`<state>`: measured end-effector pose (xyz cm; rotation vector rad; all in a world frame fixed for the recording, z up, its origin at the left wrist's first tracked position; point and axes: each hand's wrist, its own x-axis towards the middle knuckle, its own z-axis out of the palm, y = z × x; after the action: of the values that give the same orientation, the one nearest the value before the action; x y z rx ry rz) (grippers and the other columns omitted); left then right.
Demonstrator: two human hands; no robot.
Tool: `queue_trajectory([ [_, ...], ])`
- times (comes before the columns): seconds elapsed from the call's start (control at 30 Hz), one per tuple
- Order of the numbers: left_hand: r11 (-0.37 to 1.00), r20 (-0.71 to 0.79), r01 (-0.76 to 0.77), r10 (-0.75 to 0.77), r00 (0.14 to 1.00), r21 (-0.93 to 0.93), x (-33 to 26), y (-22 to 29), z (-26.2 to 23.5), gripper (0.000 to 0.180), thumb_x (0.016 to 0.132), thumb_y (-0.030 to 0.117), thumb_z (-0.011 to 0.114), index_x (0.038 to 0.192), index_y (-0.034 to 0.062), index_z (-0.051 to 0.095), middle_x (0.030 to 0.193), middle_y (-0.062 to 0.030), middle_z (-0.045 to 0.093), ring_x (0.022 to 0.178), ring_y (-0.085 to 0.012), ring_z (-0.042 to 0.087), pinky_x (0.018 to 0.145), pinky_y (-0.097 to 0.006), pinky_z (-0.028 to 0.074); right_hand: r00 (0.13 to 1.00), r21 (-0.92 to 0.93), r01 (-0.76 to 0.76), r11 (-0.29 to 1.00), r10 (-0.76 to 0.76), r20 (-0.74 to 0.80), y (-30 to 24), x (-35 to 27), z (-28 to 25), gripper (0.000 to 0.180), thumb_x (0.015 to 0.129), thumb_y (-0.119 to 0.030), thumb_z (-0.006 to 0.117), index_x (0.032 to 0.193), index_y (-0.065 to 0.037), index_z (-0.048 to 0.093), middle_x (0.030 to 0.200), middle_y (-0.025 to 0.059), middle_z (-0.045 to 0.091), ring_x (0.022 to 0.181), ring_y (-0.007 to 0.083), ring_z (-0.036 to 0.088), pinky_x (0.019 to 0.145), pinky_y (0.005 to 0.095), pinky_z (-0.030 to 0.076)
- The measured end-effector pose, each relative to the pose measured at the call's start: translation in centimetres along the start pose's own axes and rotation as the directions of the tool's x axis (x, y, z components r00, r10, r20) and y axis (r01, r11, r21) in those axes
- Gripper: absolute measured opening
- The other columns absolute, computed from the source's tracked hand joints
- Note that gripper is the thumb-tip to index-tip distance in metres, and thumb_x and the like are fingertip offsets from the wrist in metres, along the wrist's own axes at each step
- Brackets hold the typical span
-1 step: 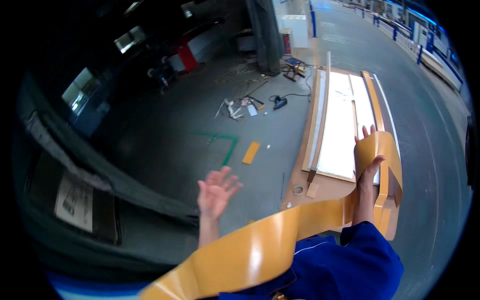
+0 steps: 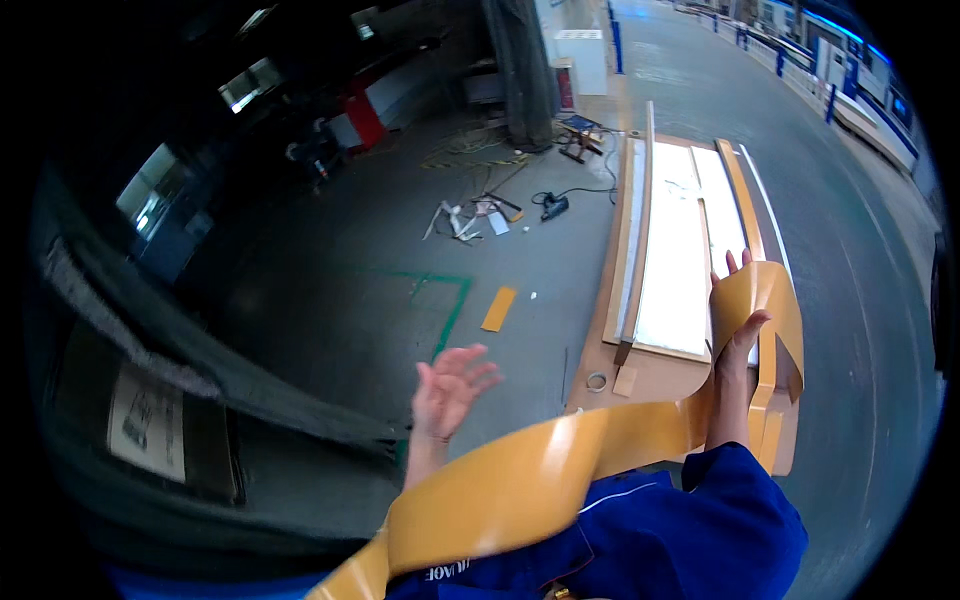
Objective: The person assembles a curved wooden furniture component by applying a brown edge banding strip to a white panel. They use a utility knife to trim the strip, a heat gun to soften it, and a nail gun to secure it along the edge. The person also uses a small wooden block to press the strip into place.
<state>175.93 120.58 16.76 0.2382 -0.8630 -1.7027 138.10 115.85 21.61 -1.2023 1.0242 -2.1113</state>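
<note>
Nothing has shifted between the two pictures: the same instant, hands and strip in the same places.

The right hand [image 2: 738, 335] is raised and closed around a wide yellow-tan strip [image 2: 520, 480], thumb on the near face and fingertips showing over the far edge. From that grip the strip loops over and hangs down on the right, and the rest sweeps down and left in a long twisting curve across the blue sleeve [image 2: 700, 520] to the bottom edge of the view. The left hand [image 2: 450, 390] is spread wide, fingers apart, holding nothing, just above and apart from the strip.

By its look the strip is thin, limp and light: it bends and twists under its own weight like a ribbon (film or backing paper, I cannot tell which). Its face is smooth and glossy, probably slippery, and likely to crease or fold on itself. It wants a pinch across the full width, with a second hold further along the free length.

Beyond it a long flat wooden panel [image 2: 640, 375] with a pale, shiny centre lies on the grey concrete floor [image 2: 330, 290]. A small roll of tape [image 2: 597, 382] rests on its near end.
</note>
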Motion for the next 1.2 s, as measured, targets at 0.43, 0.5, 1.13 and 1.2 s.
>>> queue_trajectory([
  [0.43, 0.941, 0.316, -0.132, 0.028, 0.949, 0.313, 16.7, 19.1, -7.5, 0.049, 0.091, 0.045, 0.031, 0.108, 0.0026, 0.048, 0.101, -0.0148, 0.055, 0.093, -0.0223, 0.054, 0.084, -0.037, 0.043, 0.981, -0.165, 0.027, 0.986, -0.058, -0.185, 1.3, -0.4, 8.6, 0.113, 0.056, -0.084, 0.04, 0.135, -0.006, 0.021, 0.134, 0.0146, 0.033, 0.115, 0.021, 0.045, 0.094, 0.0312, 0.039],
  [0.5, 0.946, 0.437, -0.261, 0.155, 0.886, 0.194, 18.6, 23.0, -9.1, 0.046, 0.092, 0.043, 0.032, 0.105, 0.0025, 0.048, 0.099, -0.0129, 0.055, 0.09, -0.0209, 0.054, 0.082, -0.035, 0.044, 0.975, -0.166, 0.051, 0.985, -0.085, -0.207, 3.1, -0.4, 9.9, 0.112, 0.057, -0.083, 0.043, 0.136, -0.007, 0.019, 0.137, 0.0134, 0.028, 0.119, 0.0244, 0.039, 0.096, 0.0372, 0.036],
  [1.13, -0.471, 0.84, -0.808, -0.219, 0.497, 0.355, 31.7, 12.4, -12.3, 0.042, 0.071, 0.018, 0.055, 0.111, 0.0065, 0.054, 0.111, -0.0092, 0.053, 0.104, -0.024, 0.051, 0.092, -0.038, 0.038, 0.836, -0.664, 0.282, 0.693, 0.162, 0.524, 26.8, 1.4, 40.3, 0.102, 0.066, -0.05, 0.069, 0.135, -0.003, 0.01, 0.137, 0.0174, 0.018, 0.126, 0.0325, 0.021, 0.103, 0.0422, 0.02],
  [1.2, -0.428, 0.86, -0.851, -0.26, 0.439, 0.305, 33.5, 12.5, -12.6, 0.039, 0.07, 0.017, 0.052, 0.107, 0.0062, 0.056, 0.108, -0.009, 0.054, 0.102, -0.0234, 0.051, 0.091, -0.037, 0.039, 0.809, -0.644, 0.253, 0.722, 0.208, 0.55, 28.8, 2.5, 41.2, 0.103, 0.066, -0.049, 0.069, 0.135, -0.002, 0.01, 0.137, 0.0181, 0.018, 0.126, 0.0329, 0.021, 0.103, 0.0421, 0.02],
])
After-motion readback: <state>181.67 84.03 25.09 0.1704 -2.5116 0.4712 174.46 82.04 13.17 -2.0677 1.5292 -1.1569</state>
